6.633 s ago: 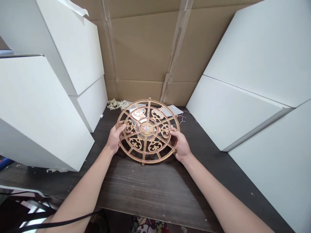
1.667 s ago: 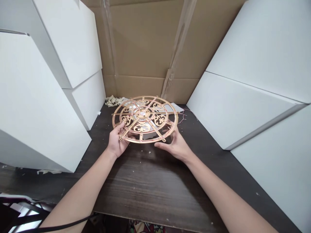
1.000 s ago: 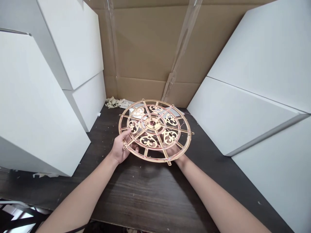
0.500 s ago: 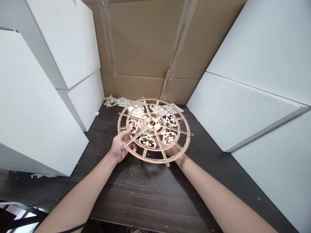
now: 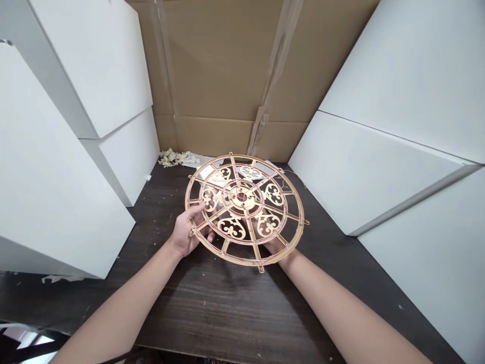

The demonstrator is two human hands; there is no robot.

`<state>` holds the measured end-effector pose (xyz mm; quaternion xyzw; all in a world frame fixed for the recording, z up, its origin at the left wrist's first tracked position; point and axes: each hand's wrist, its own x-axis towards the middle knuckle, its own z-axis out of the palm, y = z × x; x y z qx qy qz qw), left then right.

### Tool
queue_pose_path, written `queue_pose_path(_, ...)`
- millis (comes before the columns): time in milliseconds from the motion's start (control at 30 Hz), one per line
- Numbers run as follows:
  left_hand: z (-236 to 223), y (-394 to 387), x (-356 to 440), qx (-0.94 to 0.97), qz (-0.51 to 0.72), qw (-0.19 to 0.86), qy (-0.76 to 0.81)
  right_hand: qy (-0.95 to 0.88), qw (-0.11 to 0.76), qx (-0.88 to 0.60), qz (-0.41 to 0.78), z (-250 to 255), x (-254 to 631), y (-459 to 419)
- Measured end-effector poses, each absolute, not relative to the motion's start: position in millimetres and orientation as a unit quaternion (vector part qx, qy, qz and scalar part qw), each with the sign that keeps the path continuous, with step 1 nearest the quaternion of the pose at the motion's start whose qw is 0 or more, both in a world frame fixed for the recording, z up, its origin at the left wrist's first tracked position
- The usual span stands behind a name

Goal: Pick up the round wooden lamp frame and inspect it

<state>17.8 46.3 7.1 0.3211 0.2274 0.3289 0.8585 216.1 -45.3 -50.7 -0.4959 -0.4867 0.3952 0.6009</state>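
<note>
Leftward, white panels (image 5: 64,151) line the left edge of the tabletop (image 5: 227,308); the left hand (image 5: 186,233) curls around the lower-left rim of a gilded openwork wheel (image 5: 242,198), held tilted above the far middle of the tabletop; the right hand (image 5: 278,250) sits mostly hidden beneath it, its grip impossible to tell; more white panels (image 5: 386,172) line the right edge; a wide stretch of dark wood lies between wheel and near edge.

Left hand (image 5: 187,233) grips the rim of a round gold openwork spoked frame (image 5: 242,198); right hand (image 5: 278,248) sits beneath it, above a dark wood-grain table (image 5: 227,313).
</note>
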Motion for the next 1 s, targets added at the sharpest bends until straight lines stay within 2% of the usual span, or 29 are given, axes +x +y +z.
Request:
queue_pose_path(367,15.8,43.6,11.3,0.281,0.376,0.849,0.244,-0.525,0.58,-0.487,0.388,-51.3,211.1,-21.0)
queue_pose_path(533,14.9,44.6,10.7,0.256,0.389,0.847,0.258,-0.524,0.554,-0.521,0.384,-60.9,220.0,-36.1)
queue_pose_path(900,15.3,45.3,9.5,0.25,0.405,0.847,0.238,-0.503,0.542,-0.509,0.44,-60.0,213.8,-48.4)
queue_pose_path(1000,12.4,46.1,9.9,0.252,0.402,0.852,0.222,-0.538,0.539,-0.504,0.407,-56.9,210.1,-43.8)
